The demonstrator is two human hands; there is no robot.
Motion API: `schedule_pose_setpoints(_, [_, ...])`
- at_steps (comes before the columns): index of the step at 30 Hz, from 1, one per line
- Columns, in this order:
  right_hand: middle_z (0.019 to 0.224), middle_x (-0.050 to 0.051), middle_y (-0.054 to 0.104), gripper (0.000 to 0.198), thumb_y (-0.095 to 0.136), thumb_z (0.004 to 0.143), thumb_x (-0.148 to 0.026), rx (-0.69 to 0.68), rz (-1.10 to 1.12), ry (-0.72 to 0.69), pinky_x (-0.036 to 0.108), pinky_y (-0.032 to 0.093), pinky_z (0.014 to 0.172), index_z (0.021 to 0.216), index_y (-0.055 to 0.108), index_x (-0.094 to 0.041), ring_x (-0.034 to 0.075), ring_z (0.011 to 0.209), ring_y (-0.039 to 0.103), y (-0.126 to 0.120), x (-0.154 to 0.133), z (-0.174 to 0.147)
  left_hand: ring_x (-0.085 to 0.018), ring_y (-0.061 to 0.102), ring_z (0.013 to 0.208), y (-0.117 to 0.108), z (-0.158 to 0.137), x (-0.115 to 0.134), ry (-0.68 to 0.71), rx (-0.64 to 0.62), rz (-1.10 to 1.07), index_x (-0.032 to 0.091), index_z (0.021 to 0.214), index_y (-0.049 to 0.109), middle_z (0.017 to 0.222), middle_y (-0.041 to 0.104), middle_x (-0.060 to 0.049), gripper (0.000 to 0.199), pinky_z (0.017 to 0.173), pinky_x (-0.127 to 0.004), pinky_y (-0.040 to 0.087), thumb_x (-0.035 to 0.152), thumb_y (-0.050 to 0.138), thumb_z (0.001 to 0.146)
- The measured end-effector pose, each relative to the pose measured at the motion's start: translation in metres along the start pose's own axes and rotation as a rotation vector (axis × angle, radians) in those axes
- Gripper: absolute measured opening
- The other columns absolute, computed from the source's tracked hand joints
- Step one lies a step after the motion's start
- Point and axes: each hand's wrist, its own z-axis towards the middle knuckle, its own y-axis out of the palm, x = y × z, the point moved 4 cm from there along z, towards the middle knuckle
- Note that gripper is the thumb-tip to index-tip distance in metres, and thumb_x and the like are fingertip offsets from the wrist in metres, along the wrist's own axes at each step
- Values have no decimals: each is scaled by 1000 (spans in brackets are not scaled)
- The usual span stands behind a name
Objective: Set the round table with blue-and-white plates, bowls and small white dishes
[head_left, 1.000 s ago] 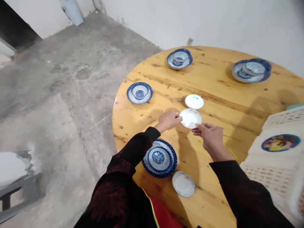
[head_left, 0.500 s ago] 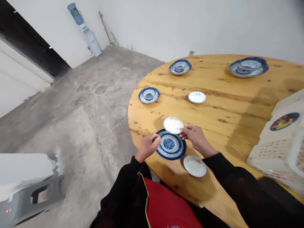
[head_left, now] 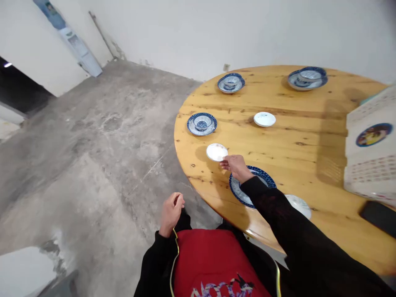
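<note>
A small white plate (head_left: 216,151) is pinched at its right rim by my right hand (head_left: 235,166), over the table's left part. Beneath my right wrist lie stacked blue-and-white plates (head_left: 262,176), partly hidden by the sleeve. My left hand (head_left: 171,211) hangs off the table edge, fingers curled, with nothing visible in it. Beyond the held plate sits a blue-patterned plate with a clear bowl (head_left: 203,123) on it. Another white plate (head_left: 298,205) shows behind my right forearm.
Small white plates (head_left: 265,119) lie mid-table. Two more blue plate-and-bowl sets (head_left: 231,83) (head_left: 307,78) stand along the far side. At right are a white plastic basket (head_left: 368,165) and a dark flat object (head_left: 379,218). A water dispenser (head_left: 78,47) stands by the wall.
My right hand has carried the small white plate left, away from the stacked blue plates. My left hand has drawn back from those plates to beyond the table edge. The view has shifted.
</note>
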Motion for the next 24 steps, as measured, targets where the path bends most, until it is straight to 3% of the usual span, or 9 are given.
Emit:
schedule_pose_setpoints(4, [50, 0, 56, 23, 63, 78, -2, 160, 46, 5, 19, 48, 44, 70, 52, -21, 13, 47, 57, 32, 8, 12, -19, 71, 72, -51, 19, -18, -21, -3, 14, 23, 84, 64, 79, 73, -2, 31, 74, -30, 55, 48, 47, 92])
schedule_pose_setpoints(8, [49, -2, 52, 24, 65, 73, -3, 269, 80, -1, 22, 49, 44, 73, 52, -23, 15, 47, 58, 48, 10, 27, -18, 70, 71, -78, 43, -22, 1, -4, 36, 23, 87, 65, 79, 72, -2, 31, 74, -30, 54, 48, 47, 93])
schedule_pose_setpoints(16, [49, -3, 54, 28, 69, 76, -5, 328, 126, -12, 20, 50, 43, 71, 48, -23, 13, 44, 58, 66, 18, 52, -17, 69, 72, -87, 103, -16, 35, -111, 13, 22, 90, 66, 81, 72, -1, 27, 74, -29, 54, 42, 48, 96])
schedule_pose_setpoints(24, [53, 0, 62, 22, 66, 82, -4, 380, 280, 34, 15, 51, 46, 72, 54, -19, 10, 47, 60, 71, 28, 65, -16, 69, 74, -90, 206, 35, 146, -249, 170, 22, 92, 65, 83, 73, -1, 25, 75, -27, 52, 39, 47, 96])
